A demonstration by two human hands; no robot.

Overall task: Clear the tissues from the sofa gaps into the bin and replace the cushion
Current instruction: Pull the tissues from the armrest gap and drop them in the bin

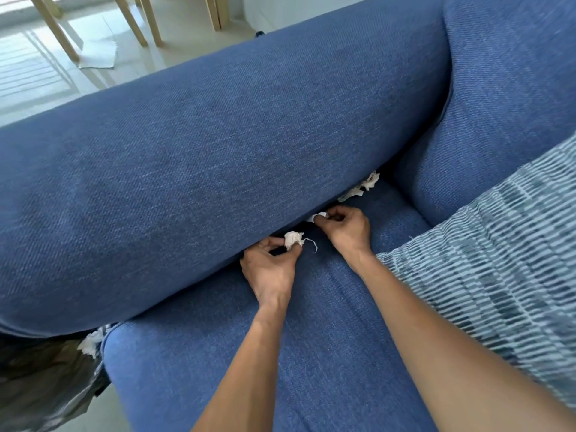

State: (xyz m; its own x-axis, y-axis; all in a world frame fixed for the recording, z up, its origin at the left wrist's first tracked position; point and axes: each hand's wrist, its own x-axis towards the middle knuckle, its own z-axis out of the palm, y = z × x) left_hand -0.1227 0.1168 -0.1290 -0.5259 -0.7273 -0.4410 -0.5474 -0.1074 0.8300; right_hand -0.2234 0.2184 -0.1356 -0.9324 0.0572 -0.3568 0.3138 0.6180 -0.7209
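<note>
Seen from above, two bare hands work at the gap where a blue sofa's seat (311, 338) meets its long padded arm (202, 169). The left hand (269, 269) is closed on a crumpled white tissue wad (294, 240); the right hand (346, 227) pinches a second tissue scrap (318, 217) at the gap. More tissue (363, 187) pokes out near the seat's far corner, and another piece (92, 341) sits at the seat's near left corner above a dark bin bag (46, 378). A striped cushion (498, 275) lies along the seat's right edge. The thin paper will likely tear if pulled hard, leaving shreds wedged in the gap; a trailing strand could drop off on the way to the bag
</note>
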